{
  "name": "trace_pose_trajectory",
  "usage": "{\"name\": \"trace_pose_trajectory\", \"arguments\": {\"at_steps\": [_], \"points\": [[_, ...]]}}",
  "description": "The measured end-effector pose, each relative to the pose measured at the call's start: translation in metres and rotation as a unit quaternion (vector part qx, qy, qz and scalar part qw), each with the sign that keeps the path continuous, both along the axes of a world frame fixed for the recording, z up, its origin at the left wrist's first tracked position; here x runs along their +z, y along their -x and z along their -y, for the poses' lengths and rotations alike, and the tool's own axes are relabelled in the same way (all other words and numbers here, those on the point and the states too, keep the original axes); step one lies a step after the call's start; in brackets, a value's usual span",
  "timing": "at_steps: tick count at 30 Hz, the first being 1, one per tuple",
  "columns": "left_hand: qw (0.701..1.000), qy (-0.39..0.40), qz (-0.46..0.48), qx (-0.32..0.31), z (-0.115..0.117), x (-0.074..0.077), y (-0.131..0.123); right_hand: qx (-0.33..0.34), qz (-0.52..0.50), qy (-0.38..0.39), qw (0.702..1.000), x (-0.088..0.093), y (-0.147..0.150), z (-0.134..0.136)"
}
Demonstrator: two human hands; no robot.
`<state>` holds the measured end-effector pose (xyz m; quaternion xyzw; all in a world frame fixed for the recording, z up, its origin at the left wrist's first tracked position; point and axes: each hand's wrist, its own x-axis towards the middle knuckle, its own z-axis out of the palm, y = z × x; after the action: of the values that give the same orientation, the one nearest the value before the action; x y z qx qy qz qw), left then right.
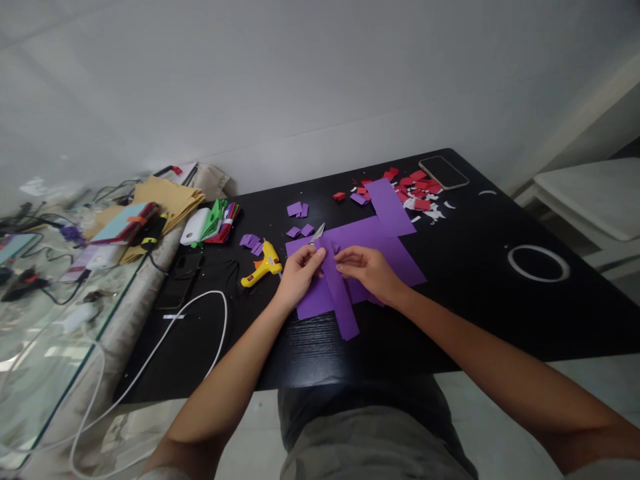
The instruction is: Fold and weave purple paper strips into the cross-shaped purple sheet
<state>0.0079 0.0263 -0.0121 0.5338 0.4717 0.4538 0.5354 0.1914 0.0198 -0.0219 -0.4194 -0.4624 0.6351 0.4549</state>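
A long purple paper strip [340,303] slants toward the table's front edge. My left hand [300,268] is closed on its upper end, thumb on top. From the right, my right hand [369,268] pinches near the strip's edge with curled fingers, close to a small purple bit of paper [335,246]. Scissor blades [318,233] poke out just beyond my left fingers; the handles are hidden. Beneath both hands lie larger purple sheets [403,260], with another purple piece [390,208] across their far side. Small purple squares [295,209] sit in groups beyond my left hand.
Left of my hands lies a yellow glue gun [263,265]. Red paper scraps [420,190] and a phone [444,172] are at the back right. A white ring [539,278] rests on the right. A white cable [225,313] loops over the left side of the black table [430,340].
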Motion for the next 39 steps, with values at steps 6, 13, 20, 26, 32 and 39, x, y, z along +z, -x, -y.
{"name": "trace_pose_trajectory", "arguments": {"at_steps": [6, 13, 20, 26, 32, 39], "points": [[0.999, 0.028, 0.042, 0.01, 0.001, -0.005, -0.001, -0.018, -0.047, 0.059, 0.997, 0.002, 0.005, 0.003], [1.0, 0.009, 0.015, -0.001, 0.006, -0.006, -0.001, -0.007, -0.018, 0.106, 0.994, 0.014, 0.005, 0.002], [0.999, 0.036, -0.036, -0.009, 0.011, 0.001, -0.004, 0.11, 0.006, 0.117, 0.987, 0.015, -0.007, -0.008], [0.995, 0.074, -0.05, -0.035, 0.014, 0.002, -0.004, 0.131, -0.012, 0.106, 0.986, 0.005, -0.016, -0.01], [0.99, 0.129, 0.01, -0.055, 0.014, 0.006, -0.005, 0.142, -0.021, 0.114, 0.983, 0.004, -0.021, -0.011], [0.987, 0.147, 0.029, -0.052, 0.013, 0.006, -0.004, 0.152, -0.023, 0.124, 0.98, 0.005, -0.023, -0.01]]}}
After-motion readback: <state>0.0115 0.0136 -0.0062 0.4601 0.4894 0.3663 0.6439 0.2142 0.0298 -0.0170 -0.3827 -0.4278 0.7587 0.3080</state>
